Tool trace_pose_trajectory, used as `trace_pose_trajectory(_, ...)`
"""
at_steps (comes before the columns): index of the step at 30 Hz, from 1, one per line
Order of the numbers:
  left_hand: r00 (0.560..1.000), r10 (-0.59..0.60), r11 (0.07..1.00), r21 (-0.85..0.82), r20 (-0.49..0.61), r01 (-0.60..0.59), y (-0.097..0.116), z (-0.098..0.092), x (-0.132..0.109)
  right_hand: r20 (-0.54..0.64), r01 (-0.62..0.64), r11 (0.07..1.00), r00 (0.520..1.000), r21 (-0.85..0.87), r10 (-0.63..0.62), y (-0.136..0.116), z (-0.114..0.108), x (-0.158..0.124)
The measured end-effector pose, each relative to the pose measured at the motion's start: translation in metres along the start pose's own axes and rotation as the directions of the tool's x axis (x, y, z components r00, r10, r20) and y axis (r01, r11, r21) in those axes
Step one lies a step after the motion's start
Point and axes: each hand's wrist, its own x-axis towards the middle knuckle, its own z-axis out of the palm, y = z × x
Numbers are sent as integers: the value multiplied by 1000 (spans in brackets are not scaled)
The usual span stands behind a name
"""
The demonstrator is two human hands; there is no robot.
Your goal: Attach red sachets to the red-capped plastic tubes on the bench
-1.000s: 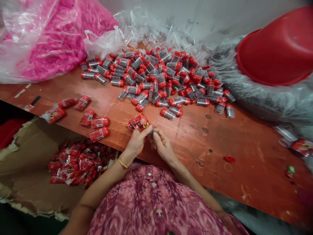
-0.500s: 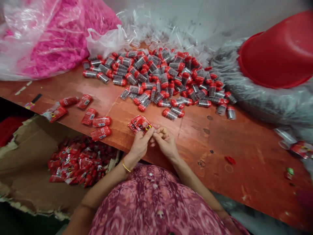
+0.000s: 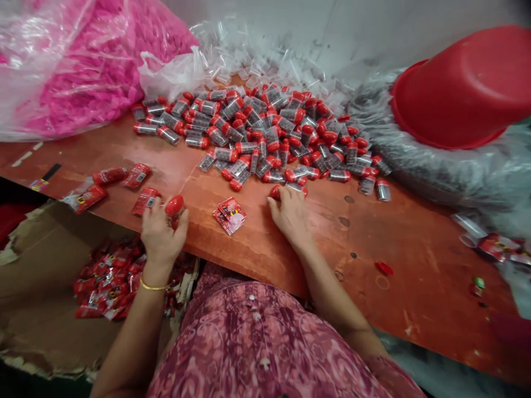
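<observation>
My left hand point(image 3: 162, 235) is at the near edge of the table, its fingers curled round a glossy red packet point(image 3: 175, 205) whose rounded end shows; its lower part is hidden. Beside it lies a red wrapped packet with a barcode point(image 3: 145, 201). My right hand point(image 3: 291, 216) reaches to the front of the heap, fingers bent over a clear, red-capped container point(image 3: 297, 188) filled with something dark. The fingertips are partly hidden there. Between my hands, a small stack of flat red printed sachets point(image 3: 230, 215) lies on the table point(image 3: 249, 249).
A large heap of red-capped containers point(image 3: 249, 124) spreads behind my hands. Pink pieces in a clear bag point(image 3: 91, 72) stand left; a red bucket point(image 3: 460, 83) rests on a plastic sack point(image 3: 435, 171) right. Below left, a cardboard box point(image 3: 37, 298) holds many red packets.
My hands have parted from the sachets, leaving the stack on the table. My left hand moved left onto the red packets; my right hand moved up and right to the containers.
</observation>
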Motion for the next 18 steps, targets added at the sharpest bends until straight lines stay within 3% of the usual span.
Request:
trace_pose_trajectory(3,990,137,923,358,37,-141,-26,-27,9,57,-8,993,998,-118,15,22,3,1)
trace_pose_trajectory(6,996,90,830,553,-4,-73,-41,-52,9,106,23,991,994,-128,-10,27,5,-14)
trace_pose_trajectory(9,994,78,812,583,-75,-20,-34,-61,8,89,61,991,995,-116,-51,18,5,-31)
trace_pose_trajectory(12,976,214,852,495,-28,-172,-8,-38,6,33,101,992,995,-81,-98,3,5,-39)
trace_pose_trajectory(15,924,336,858,345,185,-381,19,11,4,10,168,986,986,-14,-167,-11,5,-40)
trace_pose_trajectory(18,869,348,848,277,353,-452,30,56,3,-20,209,977,978,41,-208,-17,5,-41)
